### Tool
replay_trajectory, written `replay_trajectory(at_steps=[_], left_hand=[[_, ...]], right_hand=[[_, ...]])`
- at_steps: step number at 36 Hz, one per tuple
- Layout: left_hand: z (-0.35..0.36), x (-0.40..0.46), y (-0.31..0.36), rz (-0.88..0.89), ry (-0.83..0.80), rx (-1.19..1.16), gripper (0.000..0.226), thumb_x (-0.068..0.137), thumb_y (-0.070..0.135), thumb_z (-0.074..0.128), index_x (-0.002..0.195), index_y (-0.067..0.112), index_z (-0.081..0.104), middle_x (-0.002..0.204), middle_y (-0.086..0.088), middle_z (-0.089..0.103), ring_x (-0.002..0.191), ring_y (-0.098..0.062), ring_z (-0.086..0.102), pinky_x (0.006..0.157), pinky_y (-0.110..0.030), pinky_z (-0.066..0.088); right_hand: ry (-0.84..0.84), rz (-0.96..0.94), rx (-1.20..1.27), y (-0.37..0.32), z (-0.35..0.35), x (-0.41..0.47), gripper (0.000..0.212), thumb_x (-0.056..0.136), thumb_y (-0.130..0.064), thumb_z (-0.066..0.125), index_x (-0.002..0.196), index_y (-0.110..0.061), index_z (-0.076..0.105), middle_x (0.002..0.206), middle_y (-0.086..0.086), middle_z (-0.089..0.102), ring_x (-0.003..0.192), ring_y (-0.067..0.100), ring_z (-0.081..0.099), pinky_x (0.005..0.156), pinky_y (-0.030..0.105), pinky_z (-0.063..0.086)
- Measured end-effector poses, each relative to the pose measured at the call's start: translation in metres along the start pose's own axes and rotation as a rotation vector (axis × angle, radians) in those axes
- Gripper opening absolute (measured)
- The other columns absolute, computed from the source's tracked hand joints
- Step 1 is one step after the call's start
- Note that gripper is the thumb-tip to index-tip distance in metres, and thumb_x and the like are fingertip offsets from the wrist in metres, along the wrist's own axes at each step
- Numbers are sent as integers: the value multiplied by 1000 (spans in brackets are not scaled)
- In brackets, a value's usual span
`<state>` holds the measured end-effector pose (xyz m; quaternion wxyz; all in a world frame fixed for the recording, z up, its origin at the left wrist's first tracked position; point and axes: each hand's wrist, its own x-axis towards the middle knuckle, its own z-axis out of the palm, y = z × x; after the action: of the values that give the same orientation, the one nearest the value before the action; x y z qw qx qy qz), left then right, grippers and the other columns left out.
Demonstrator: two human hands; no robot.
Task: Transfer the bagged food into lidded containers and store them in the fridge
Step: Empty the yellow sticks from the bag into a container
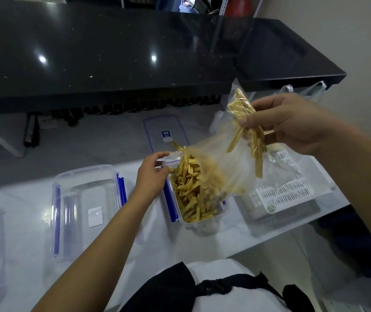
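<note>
Head view: right hand [292, 124] pinching bag [225, 158], mouth down-left into container [193, 192], left hand [152, 174] gripping its rim.

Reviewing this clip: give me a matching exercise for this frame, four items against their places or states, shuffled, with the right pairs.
Items:
1. plastic bag
2. filled container
3. loose lid
4. empty container

States:
A. lies flat beyond the filled container
B. tipped up, gripped by the right hand
C. stands left of the left hand
D. holds yellow sticks, far left corner gripped by the left hand

Pairs: 1-B, 2-D, 3-A, 4-C
</note>
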<state>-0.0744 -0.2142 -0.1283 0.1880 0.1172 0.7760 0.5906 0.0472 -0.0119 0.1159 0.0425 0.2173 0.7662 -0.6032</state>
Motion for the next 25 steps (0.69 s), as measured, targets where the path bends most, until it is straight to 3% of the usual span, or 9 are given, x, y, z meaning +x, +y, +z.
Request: replay_trajectory(at_steps=[7,13,25], left_hand=[[1,1,3,-2,-1,16,40,96,5,59,130,26,61,129,3,56,98,-1,58,62,-8,50],[2,6,13,-5,-64,31,39,94,10,65,131,25,62,132,-4,55,106,-15,57,87,-34,56],[3,10,26,1,-177,95,46,95,14,65,138,26,57,127,3,53,112,-17,54,93,-35,52]], right_hand=[[-14,-26,4,-8,-5,-4,29,68,-17,79,94,-6,77,81,10,72,68,18,69,61,30,59],[-48,-21,-21,-8,-6,-7,30,66,-19,79,94,-7,77,84,11,72,70,20,69,63,31,60],[-51,-54,-41,-11,-12,-13,30,67,-21,80,94,-9,78,86,12,72,73,21,70,63,30,58]])
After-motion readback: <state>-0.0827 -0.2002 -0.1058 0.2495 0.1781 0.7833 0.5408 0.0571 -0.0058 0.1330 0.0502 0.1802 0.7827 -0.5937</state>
